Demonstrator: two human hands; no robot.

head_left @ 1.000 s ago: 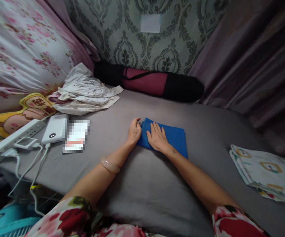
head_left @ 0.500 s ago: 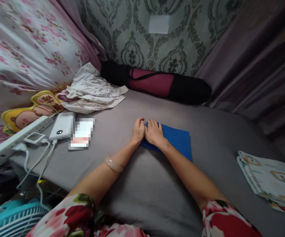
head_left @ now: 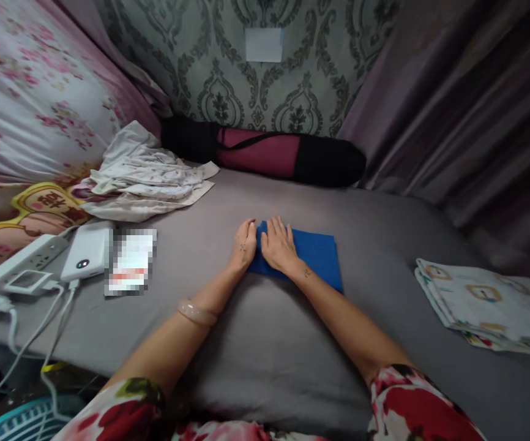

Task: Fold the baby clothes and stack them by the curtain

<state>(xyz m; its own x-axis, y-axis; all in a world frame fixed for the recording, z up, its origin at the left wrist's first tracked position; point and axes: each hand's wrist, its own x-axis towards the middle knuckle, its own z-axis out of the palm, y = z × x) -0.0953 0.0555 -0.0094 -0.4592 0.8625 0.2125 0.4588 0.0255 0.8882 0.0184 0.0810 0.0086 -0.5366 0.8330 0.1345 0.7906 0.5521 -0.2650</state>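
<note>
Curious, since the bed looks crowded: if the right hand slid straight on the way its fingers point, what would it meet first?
Past the blue cloth and grey sheet, the right hand would probably meet the maroon-and-black rolled bag by the wall; depth is unclear.

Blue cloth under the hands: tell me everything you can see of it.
The blue cloth is plain, solid royal-blue fabric with no print, folded into a flat, roughly rectangular piece with clean edges. It lies flat on the grey sheet, near the middle of the bed. The right hand rests palm down on its left end, fingers spread. The left hand touches its left edge, fingers straight. Its right half is uncovered, and nothing else touches it. The number of layers cannot be told.
</note>
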